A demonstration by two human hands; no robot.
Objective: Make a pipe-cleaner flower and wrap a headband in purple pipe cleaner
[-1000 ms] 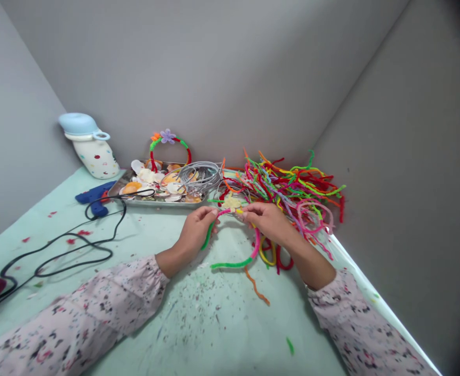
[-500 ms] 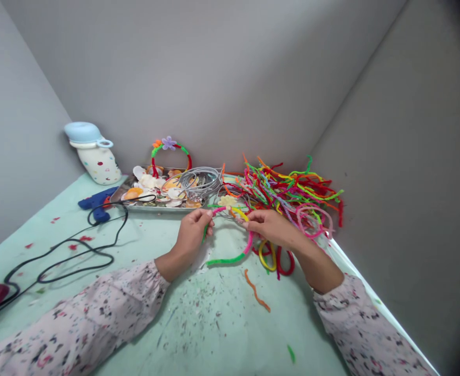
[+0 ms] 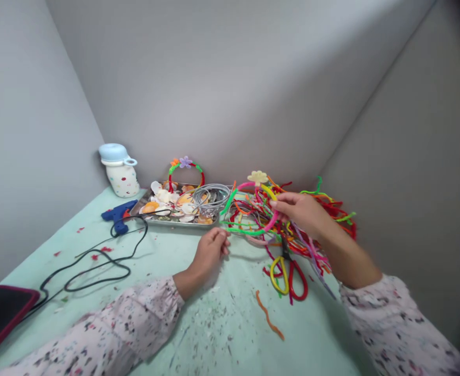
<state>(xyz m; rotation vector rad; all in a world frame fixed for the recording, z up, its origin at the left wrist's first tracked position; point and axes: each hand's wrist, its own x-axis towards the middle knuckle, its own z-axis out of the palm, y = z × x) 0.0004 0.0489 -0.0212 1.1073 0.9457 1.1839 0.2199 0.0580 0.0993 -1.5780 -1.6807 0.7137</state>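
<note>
My right hand point(image 3: 298, 211) pinches a headband point(image 3: 269, 223) wrapped in pink, yellow and green pipe cleaner, holding it up over the table. A pale yellow flower point(image 3: 257, 177) sits on top of its curve. My left hand point(image 3: 209, 253) is just left of the headband's lower green end, fingers curled together; whether anything is between them cannot be seen. Behind the headband and my right hand lies a heap of coloured pipe cleaners point(image 3: 334, 211). Scissors point(image 3: 298, 279) with yellow and red handles rest below my right hand.
A metal tray point(image 3: 175, 224) holds shells and a coil of grey wire point(image 3: 214, 197). Behind it stands a flowered headband point(image 3: 203, 180). At left are a blue glue gun point(image 3: 118, 213), its black cord point(image 3: 130, 256), a bottle point(image 3: 122, 177) and a phone point(image 3: 6, 318). An orange pipe cleaner point(image 3: 267, 316) lies in front.
My right hand has raised the headband to the right, turning its flower upright. My left hand has come away from the pink and green stretch. The view has shifted, showing more of the phone.
</note>
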